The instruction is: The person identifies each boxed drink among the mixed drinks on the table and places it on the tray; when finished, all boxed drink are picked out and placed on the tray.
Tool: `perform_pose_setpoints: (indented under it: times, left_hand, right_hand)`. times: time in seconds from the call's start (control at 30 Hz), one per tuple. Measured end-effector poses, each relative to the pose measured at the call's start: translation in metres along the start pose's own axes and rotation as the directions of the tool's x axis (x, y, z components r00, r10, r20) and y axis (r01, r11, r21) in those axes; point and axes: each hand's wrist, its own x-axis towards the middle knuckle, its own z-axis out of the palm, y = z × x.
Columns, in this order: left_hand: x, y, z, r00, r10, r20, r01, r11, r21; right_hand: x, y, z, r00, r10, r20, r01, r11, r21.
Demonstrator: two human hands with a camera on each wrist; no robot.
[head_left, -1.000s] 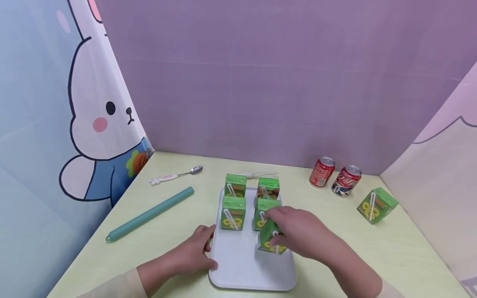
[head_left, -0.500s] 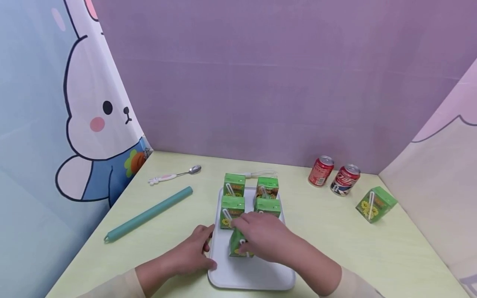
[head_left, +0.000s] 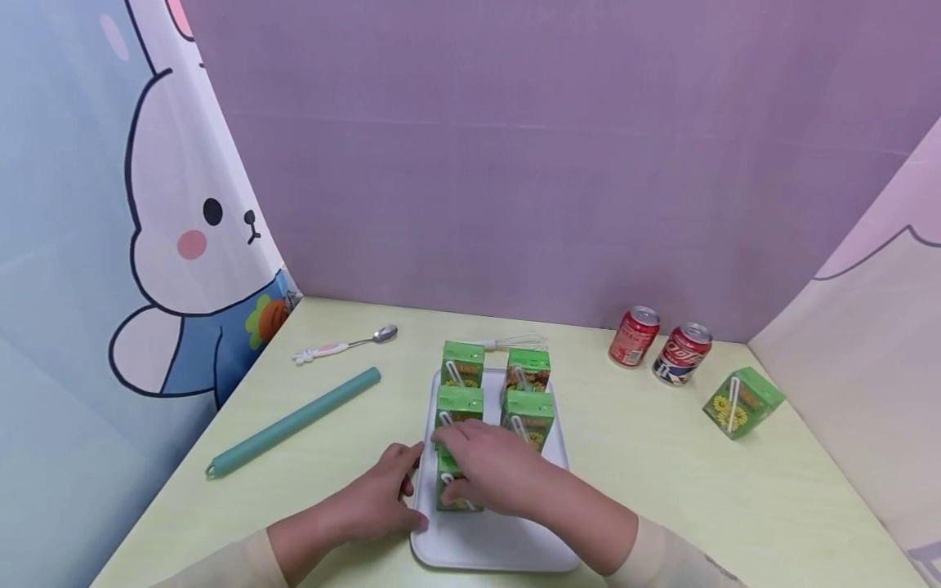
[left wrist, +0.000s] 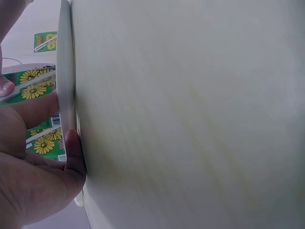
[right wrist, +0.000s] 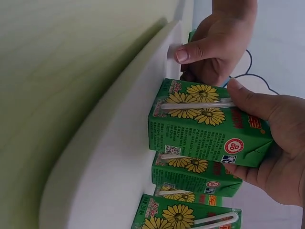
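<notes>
So the right hand (head_left: pixel 488 474) has its fingers wrapped round a green juice box (right wrist: pixel 207 122), standing it at the tray's (head_left: pixel 507 543) 9 o'clock side, right behind the left column, looks like to keep neat rows. The left hand (head_left: pixel 375 502) pinches the tray's left rim, thumb on top, probably so it won't slide. Four more boxes sit toward 12 o'clock. It's a pale green table (head_left: pixel 735 490), purple backdrop, with two cans (head_left: pixel 657 347) around 2 o'clock.

Green sunflower juice carton (head_left: pixel 450 482), upright, on white tray (head_left: pixel 500 547)
</notes>
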Motion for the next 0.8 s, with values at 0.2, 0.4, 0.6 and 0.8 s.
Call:
perform_pose_setpoints:
  times: [0.2, 0.4, 0.6, 0.8]
  left_hand:
    - [0.000, 0.000, -0.001, 1.000, 0.003, -0.002, -0.003, 1.000, 0.002]
    - [0.000, 0.000, -0.001, 1.000, -0.002, 0.000, 0.002, 1.000, 0.004]
    - [0.000, 0.001, 0.000, 1.000, 0.011, -0.011, -0.011, 1.000, 0.004]
    - [0.000, 0.001, 0.002, 1.000, 0.005, -0.024, -0.005, 1.000, 0.007]
  right_hand:
    - [0.002, -0.001, 0.003, 0.999, -0.021, -0.042, 0.021, 1.000, -0.003]
    - [0.002, -0.001, 0.004, 1.000, 0.005, -0.024, -0.005, 1.000, 0.011]
    - [-0.002, 0.004, -0.003, 0.999, 0.045, 0.021, -0.047, 0.996, 0.074]
    - [-0.019, 0.028, -0.036, 0.990, 0.119, -0.079, -0.110, 0.988, 0.108]
